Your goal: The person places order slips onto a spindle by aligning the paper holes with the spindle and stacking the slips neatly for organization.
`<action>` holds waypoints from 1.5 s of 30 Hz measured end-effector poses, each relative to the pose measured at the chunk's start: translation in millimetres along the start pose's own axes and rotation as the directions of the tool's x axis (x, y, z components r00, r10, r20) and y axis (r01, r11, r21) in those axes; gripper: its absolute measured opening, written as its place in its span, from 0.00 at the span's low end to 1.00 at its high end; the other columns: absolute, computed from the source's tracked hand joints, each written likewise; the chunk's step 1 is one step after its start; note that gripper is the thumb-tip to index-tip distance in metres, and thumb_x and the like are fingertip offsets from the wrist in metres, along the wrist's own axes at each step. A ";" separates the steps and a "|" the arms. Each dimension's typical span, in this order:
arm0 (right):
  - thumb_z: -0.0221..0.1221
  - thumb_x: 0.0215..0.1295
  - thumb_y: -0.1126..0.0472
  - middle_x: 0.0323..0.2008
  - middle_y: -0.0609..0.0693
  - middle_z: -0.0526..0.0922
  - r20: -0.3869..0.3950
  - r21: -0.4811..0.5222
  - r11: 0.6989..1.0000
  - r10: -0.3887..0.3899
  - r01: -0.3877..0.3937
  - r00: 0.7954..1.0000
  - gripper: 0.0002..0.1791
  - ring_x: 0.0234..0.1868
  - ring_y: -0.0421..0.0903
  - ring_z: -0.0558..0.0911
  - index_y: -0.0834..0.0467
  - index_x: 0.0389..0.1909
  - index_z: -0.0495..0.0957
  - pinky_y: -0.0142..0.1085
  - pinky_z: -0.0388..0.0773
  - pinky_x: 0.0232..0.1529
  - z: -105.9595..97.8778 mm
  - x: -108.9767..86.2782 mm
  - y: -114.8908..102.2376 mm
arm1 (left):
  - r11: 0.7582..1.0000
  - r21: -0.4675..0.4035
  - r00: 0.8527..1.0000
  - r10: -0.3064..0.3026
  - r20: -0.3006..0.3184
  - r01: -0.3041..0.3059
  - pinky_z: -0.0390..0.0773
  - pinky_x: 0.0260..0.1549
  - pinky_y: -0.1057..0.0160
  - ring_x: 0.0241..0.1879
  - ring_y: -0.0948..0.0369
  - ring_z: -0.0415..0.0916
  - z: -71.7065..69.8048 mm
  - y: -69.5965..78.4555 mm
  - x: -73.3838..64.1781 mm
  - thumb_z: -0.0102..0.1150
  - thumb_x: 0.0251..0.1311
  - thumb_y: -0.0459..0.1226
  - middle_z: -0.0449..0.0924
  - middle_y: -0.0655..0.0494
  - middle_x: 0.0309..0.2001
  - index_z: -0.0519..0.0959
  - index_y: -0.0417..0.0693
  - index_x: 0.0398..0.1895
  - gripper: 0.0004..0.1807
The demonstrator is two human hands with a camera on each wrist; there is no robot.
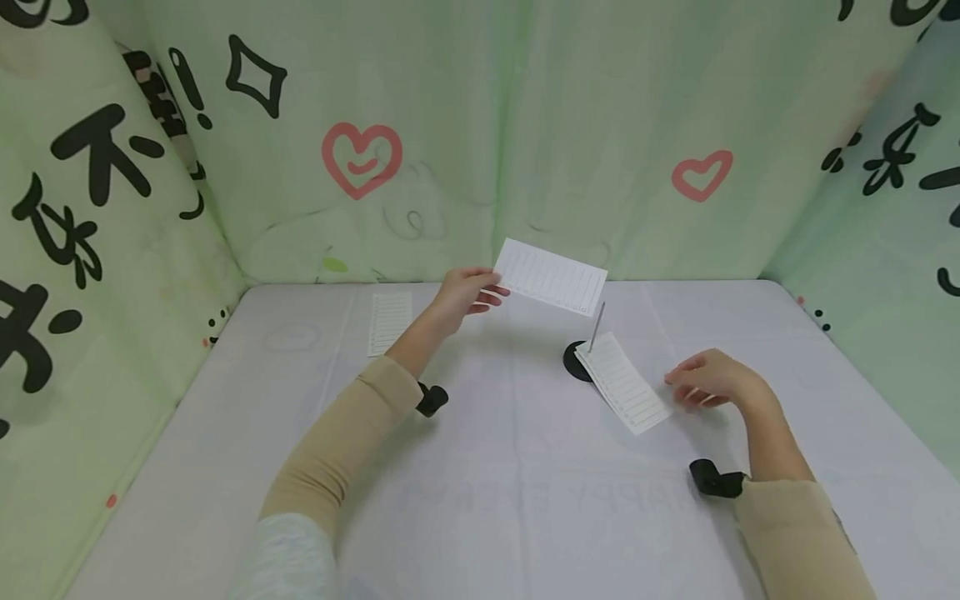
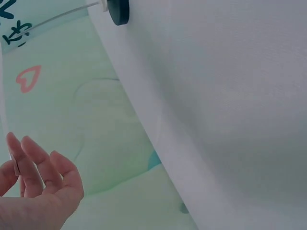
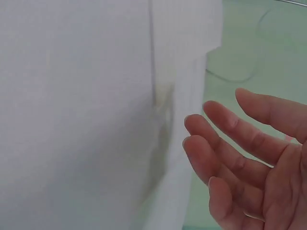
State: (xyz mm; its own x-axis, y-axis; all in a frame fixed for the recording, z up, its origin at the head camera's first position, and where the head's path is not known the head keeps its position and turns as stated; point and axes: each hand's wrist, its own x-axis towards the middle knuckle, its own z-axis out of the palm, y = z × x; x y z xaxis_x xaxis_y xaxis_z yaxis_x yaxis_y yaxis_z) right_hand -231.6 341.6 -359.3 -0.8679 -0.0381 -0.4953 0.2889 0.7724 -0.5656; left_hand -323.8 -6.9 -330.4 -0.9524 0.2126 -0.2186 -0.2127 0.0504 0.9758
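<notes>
My left hand (image 1: 468,300) pinches the left end of a white printed slip (image 1: 551,277) between thumb and fingers, holding it up above the table. The slip's right end is close to the tip of a thin metal spike (image 1: 597,327), part of a bill spike with a round black base (image 1: 573,363). Several similar slips (image 1: 626,385) are stuck on the spike and fan out toward the front right. My right hand (image 1: 716,382) hovers just right of those slips, fingers loosely bent and holding nothing; the right wrist view shows the fingers (image 3: 230,158) apart.
Another printed slip (image 1: 390,323) lies at the back left of the white-covered table (image 1: 480,500), behind my left forearm. A green curtain (image 1: 600,100) with hearts and black characters surrounds the table at the back and sides. Each wrist carries a black camera mount (image 1: 716,479).
</notes>
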 end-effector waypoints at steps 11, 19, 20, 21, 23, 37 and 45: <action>0.49 0.66 0.46 0.39 0.44 0.81 -0.229 0.323 0.882 -0.280 0.344 0.932 0.31 0.38 0.37 0.82 0.63 0.62 0.59 0.34 0.78 0.38 -17.0 -40.0 -34.3 | 1.000 -0.011 0.992 0.030 0.124 -0.029 0.73 0.30 0.70 0.27 0.61 0.76 30.7 8.5 -11.5 0.53 0.62 0.35 0.81 0.44 0.38 0.74 0.39 0.50 0.14; 0.51 0.66 0.50 0.36 0.41 0.80 -0.259 0.488 0.776 -0.307 0.398 0.916 0.15 0.36 0.39 0.83 0.52 0.49 0.69 0.35 0.79 0.34 -13.8 -42.2 -39.5 | 0.991 0.118 0.978 0.032 0.208 -0.058 0.72 0.32 0.68 0.26 0.64 0.76 55.6 6.7 -15.3 0.51 0.64 0.37 0.82 0.44 0.38 0.75 0.41 0.48 0.13; 0.52 0.66 0.50 0.37 0.40 0.80 -0.261 0.495 0.776 -0.298 0.392 0.918 0.15 0.35 0.39 0.83 0.52 0.49 0.70 0.35 0.79 0.34 -13.0 -42.2 -40.0 | 0.990 0.131 0.976 0.028 0.216 -0.058 0.72 0.32 0.68 0.26 0.64 0.76 58.3 6.0 -15.1 0.51 0.64 0.37 0.82 0.46 0.37 0.75 0.41 0.48 0.13; 0.53 0.65 0.50 0.37 0.40 0.79 -0.264 0.490 0.783 -0.286 0.383 0.921 0.15 0.35 0.39 0.82 0.52 0.48 0.70 0.36 0.79 0.34 -12.2 -42.5 -40.6 | 0.989 0.139 0.974 0.025 0.225 -0.058 0.72 0.34 0.67 0.26 0.64 0.76 60.8 5.2 -14.7 0.51 0.63 0.37 0.82 0.47 0.35 0.76 0.41 0.47 0.12; 0.54 0.64 0.49 0.38 0.38 0.77 -0.275 0.465 0.805 -0.265 0.369 0.924 0.16 0.34 0.39 0.81 0.53 0.48 0.71 0.36 0.79 0.34 -10.6 -42.6 -41.5 | 0.986 0.152 0.970 0.025 0.243 -0.064 0.73 0.36 0.64 0.25 0.65 0.76 65.3 3.6 -13.7 0.52 0.63 0.37 0.82 0.51 0.31 0.76 0.42 0.46 0.11; 0.57 0.61 0.50 0.30 0.37 0.77 -0.304 0.368 0.883 -0.183 0.292 0.935 0.29 0.30 0.36 0.80 0.71 0.52 0.68 0.33 0.79 0.33 -9.0 -36.4 -40.6 | 0.971 0.194 0.968 0.090 0.235 -0.138 0.68 0.31 0.67 0.36 0.52 0.79 82.3 13.2 -3.7 0.56 0.60 0.38 0.81 0.55 0.26 0.79 0.39 0.41 0.11; 0.56 0.62 0.49 0.30 0.38 0.76 -0.278 0.372 0.891 -0.159 0.259 0.947 0.32 0.30 0.36 0.79 0.72 0.54 0.64 0.33 0.79 0.34 -9.6 -31.8 -36.5 | 0.979 0.170 0.975 0.078 0.210 -0.115 0.72 0.40 0.58 0.23 0.65 0.74 88.7 12.4 6.8 0.58 0.59 0.37 0.82 0.41 0.38 0.81 0.37 0.39 0.12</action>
State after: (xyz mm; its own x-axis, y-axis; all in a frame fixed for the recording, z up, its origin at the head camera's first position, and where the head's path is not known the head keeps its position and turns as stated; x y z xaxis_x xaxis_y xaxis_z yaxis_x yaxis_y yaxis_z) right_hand -218.5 320.7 -316.6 -0.9805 0.0170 -0.1956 0.1828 0.4426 -0.8779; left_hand -313.6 81.7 -320.1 -0.8986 0.4165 -0.1378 -0.0618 0.1907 0.9797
